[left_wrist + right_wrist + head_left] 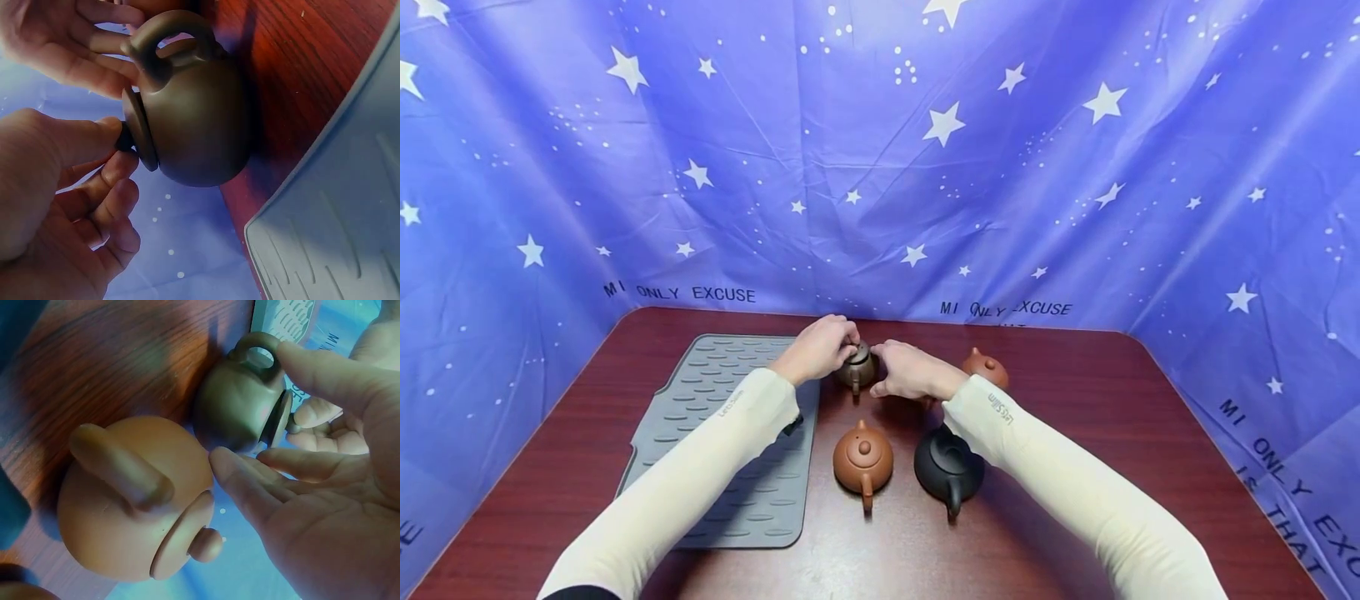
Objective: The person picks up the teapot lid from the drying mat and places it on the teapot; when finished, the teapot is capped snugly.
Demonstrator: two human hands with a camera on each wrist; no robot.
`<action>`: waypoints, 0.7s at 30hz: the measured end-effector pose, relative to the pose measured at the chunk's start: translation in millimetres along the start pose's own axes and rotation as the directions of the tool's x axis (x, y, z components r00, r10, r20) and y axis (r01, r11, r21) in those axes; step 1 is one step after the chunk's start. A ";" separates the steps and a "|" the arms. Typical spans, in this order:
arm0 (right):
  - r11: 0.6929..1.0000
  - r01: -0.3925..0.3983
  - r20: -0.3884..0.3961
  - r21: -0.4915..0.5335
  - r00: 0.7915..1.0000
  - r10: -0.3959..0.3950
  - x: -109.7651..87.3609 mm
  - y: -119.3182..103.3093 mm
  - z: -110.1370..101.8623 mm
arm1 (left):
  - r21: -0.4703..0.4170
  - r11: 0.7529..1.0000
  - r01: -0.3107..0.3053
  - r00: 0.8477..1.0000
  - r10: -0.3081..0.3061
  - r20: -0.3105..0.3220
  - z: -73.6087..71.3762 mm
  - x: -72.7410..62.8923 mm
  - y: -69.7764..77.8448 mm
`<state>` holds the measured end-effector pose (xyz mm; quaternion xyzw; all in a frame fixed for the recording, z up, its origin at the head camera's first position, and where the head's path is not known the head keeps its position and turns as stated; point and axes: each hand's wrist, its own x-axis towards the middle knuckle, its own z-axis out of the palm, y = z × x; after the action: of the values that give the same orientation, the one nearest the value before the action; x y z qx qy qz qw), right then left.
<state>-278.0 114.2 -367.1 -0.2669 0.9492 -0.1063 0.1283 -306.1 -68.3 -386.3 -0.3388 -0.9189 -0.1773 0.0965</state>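
A dark brown teapot [853, 372] stands at the back of the table, its handle toward me. My left hand [820, 346] pinches the knob of its lid [140, 128] between thumb and fingers. The lid sits tilted at the pot's mouth, with a gap along one side. My right hand [910, 369] is at the pot's right side, fingers extended, the thumb by the handle [259, 340]; whether it touches the pot I cannot tell. Close to that hand is an orange-brown teapot [134, 506] with its lid on, mostly hidden under the hand in the head view.
A grey ridged mat [752, 500] lies to the left. Nearer me stand another orange-brown teapot [863, 458] and a black teapot [949, 465], partly under the right sleeve. One more orange-brown teapot [987, 369] is at the back right. A starry blue curtain [880, 167] hangs behind.
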 end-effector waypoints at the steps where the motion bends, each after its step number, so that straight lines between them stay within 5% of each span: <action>1: 1.000 -0.002 0.001 0.001 1.000 0.002 -0.3 -0.5 -0.2 | 0.000 1.000 0.003 1.000 -0.003 0.005 0.5 0.3 -0.1; 21: 1.000 0.004 -0.012 -0.009 1.000 -0.005 -14.0 -3.8 -5.9 | 0.019 0.999 0.044 0.999 -0.044 0.017 13.3 -0.4 -4.4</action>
<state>-266.5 119.3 -357.9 -0.2690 0.9498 -0.1039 0.1211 -309.5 -66.4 -399.8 -0.3189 -0.9286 -0.1679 0.0878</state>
